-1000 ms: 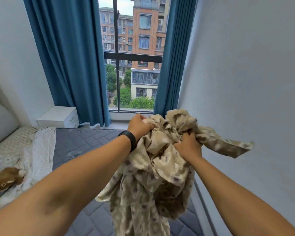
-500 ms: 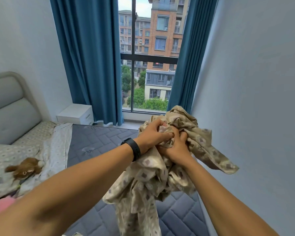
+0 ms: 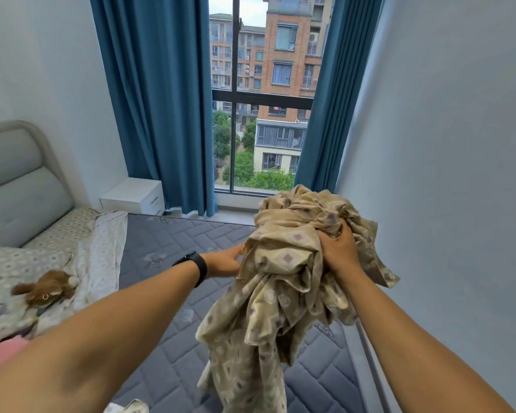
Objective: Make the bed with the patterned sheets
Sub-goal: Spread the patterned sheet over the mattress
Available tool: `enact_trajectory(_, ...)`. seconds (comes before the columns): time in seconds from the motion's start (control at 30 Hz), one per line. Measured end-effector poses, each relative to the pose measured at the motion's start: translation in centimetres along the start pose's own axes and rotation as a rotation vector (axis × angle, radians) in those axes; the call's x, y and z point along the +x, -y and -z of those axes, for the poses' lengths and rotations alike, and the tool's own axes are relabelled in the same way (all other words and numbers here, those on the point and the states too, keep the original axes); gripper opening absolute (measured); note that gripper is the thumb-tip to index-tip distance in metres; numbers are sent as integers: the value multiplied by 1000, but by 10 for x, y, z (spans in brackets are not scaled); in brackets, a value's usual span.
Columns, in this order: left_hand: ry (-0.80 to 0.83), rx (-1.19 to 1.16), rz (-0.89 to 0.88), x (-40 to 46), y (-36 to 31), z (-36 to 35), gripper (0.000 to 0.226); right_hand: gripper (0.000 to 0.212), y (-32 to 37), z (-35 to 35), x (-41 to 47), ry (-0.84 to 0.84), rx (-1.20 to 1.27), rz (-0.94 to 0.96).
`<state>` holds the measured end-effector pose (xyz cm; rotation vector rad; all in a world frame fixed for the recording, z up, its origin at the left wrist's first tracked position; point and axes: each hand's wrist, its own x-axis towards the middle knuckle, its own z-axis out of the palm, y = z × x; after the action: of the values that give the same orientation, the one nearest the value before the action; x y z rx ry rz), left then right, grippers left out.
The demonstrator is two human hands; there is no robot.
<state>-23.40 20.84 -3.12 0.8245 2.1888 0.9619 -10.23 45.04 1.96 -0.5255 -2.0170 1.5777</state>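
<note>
A bunched beige patterned sheet [image 3: 280,281] hangs in the air over the bare grey quilted mattress [image 3: 167,329], its lower end trailing down to the mattress. My right hand [image 3: 338,251] grips the top of the bundle from the right. From the left, my left hand [image 3: 222,260], with a black band on its wrist, reaches the edge of a fold. Its fingertips are hidden by the cloth, so its hold cannot be made out.
Pale patterned bedding [image 3: 96,251] and a brown plush toy [image 3: 46,289] lie on the bed's left part, below a grey padded headboard [image 3: 18,180]. A white nightstand [image 3: 134,195] stands by blue curtains [image 3: 161,114] and the window. A wall [image 3: 444,204] runs close along the right.
My left hand has left the top of the bundle and dropped down and left to the sheet's side. The right hand keeps its grip, and the view has turned left.
</note>
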Motion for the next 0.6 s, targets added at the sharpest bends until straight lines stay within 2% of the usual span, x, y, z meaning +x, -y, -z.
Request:
enact_trajectory(0.1, 162, -140, -13, 1, -3, -38, 100, 64, 14, 16, 17, -82, 98, -41)
enact_trajectory(0.17, 147, -153, -13, 2, -14, -57, 96, 63, 24, 27, 25, -126, 131, -41)
enact_trajectory(0.2, 84, -119, -51, 6, -16, -62, 85, 61, 27, 32, 30, -137, 139, -28)
enact_trajectory(0.23, 8, -101, -98, 10, -19, -64, 66, 59, 28, 37, 33, -151, 133, -17)
enact_trajectory(0.3, -99, -77, -76, 12, -25, -61, 24, 60, 33, 48, 32, -177, 88, -9)
enact_trajectory(0.33, -123, -50, -41, 13, -25, -56, 18, 60, 31, 54, 34, -186, 50, 5)
enact_trajectory(0.43, -261, 52, 51, 13, -23, -29, 19, 52, 22, 73, 24, -229, -179, 84)
enact_trajectory(0.5, -432, 31, 75, 11, -37, -10, 16, 41, 8, 80, 14, -233, -497, 111)
enact_trajectory(0.6, -605, -63, 7, 10, -83, 4, 8, 39, -15, 76, -3, -97, -942, 71)
